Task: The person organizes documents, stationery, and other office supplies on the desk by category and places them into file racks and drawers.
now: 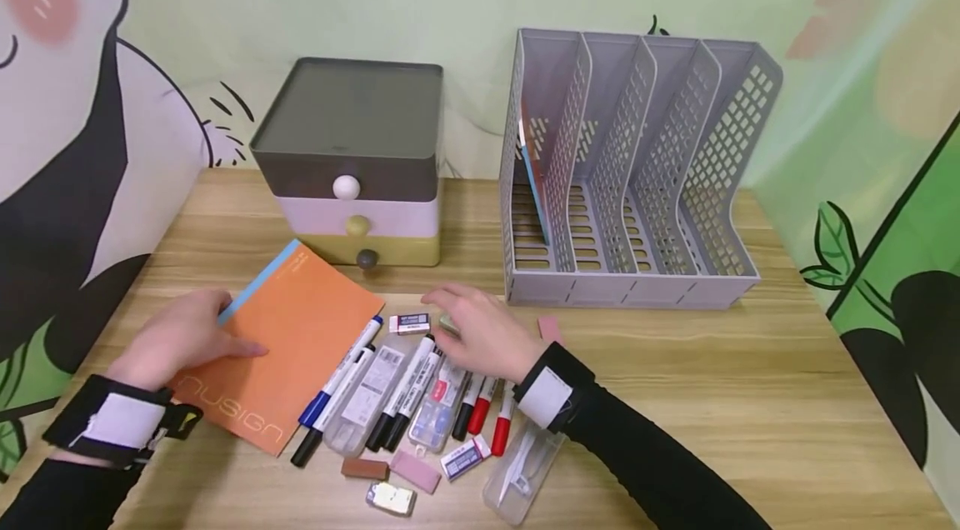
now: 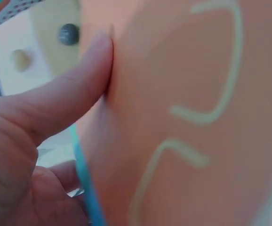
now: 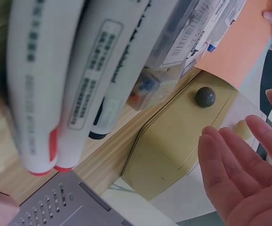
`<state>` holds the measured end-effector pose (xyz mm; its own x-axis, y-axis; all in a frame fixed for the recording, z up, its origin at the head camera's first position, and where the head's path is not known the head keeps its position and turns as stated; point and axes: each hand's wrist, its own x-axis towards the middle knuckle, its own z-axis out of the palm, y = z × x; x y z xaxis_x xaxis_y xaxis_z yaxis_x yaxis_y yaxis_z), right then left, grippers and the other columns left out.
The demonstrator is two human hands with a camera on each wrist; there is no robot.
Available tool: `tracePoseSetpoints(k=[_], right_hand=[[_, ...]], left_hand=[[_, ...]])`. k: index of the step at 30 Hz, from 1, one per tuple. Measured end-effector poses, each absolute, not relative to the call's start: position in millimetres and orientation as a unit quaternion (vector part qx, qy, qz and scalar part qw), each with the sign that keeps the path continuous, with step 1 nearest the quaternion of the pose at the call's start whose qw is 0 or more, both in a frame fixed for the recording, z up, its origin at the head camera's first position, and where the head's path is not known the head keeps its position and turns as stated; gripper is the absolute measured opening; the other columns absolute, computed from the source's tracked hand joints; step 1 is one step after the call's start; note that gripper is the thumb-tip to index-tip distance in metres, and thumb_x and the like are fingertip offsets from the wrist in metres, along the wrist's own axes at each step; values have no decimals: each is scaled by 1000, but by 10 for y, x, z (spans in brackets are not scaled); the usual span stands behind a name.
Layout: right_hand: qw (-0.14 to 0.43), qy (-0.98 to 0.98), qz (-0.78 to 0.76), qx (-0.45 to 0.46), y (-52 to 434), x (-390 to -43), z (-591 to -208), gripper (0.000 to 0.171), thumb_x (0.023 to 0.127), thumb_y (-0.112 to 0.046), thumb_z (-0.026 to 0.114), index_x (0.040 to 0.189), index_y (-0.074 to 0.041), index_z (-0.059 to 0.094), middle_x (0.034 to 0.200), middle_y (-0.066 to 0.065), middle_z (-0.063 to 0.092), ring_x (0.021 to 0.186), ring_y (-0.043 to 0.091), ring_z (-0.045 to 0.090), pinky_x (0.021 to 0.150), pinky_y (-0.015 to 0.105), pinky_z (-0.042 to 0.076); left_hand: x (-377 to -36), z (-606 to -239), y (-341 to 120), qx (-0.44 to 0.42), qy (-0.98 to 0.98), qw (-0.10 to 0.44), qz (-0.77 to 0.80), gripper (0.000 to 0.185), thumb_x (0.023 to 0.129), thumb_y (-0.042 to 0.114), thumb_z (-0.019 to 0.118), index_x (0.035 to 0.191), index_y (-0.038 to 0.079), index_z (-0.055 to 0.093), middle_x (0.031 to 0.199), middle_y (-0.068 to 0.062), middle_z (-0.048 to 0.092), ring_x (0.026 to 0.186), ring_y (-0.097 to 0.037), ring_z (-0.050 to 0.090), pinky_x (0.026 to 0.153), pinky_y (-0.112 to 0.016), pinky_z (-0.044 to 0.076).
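My left hand (image 1: pixel 183 337) grips an orange notebook (image 1: pixel 307 338) by its blue spine edge. In the left wrist view the thumb lies on the cover (image 2: pixel 173 70) and the other fingers are behind it. Above the pile of stationery is my right hand (image 1: pixel 487 337), its fingers loosely extended and holding nothing in the right wrist view. Near and below it lie black-capped markers (image 1: pixel 408 397), red-capped markers (image 1: pixel 482 405), a clear case (image 1: pixel 369 397) with a barcode label, and a sleeved eraser (image 1: pixel 409 323).
A drawer box (image 1: pixel 356 180) with round knobs stands behind the notebook. To its right, a grey file rack (image 1: pixel 637 288) holds a thin booklet (image 1: pixel 532 180) in its leftmost slot. Toward the front lie a brown eraser (image 1: pixel 365 468), a pink eraser (image 1: pixel 416 472) and a clear case (image 1: pixel 517 484).
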<state>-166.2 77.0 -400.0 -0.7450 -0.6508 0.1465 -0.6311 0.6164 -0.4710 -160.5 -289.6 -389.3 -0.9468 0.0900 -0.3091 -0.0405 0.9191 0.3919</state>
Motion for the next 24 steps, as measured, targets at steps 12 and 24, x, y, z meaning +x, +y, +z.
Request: tracePoseSetpoints(k=[12,24], right_hand=[[-7,891,-288,-352,853,-1677,-3991,38,91,-10,63,128,-4,60,130,14,60,108,26,63,96,39,48],[-39,879,-349,-321,1060,-1749,-4009,34,90,-5,63,123,0,62,123,12,64,111,26,61,93,39,49]], left_hand=[[-1477,-3676,-2761,63,944,126,297,49,87,24,75,121,-7,55,83,-10,62,65,-20,59,55,-35,49],[-1330,-3300,-2577,108,959,44,258,21,88,19,73,78,10,58,56,3,35,50,-16,41,45,-29,30]])
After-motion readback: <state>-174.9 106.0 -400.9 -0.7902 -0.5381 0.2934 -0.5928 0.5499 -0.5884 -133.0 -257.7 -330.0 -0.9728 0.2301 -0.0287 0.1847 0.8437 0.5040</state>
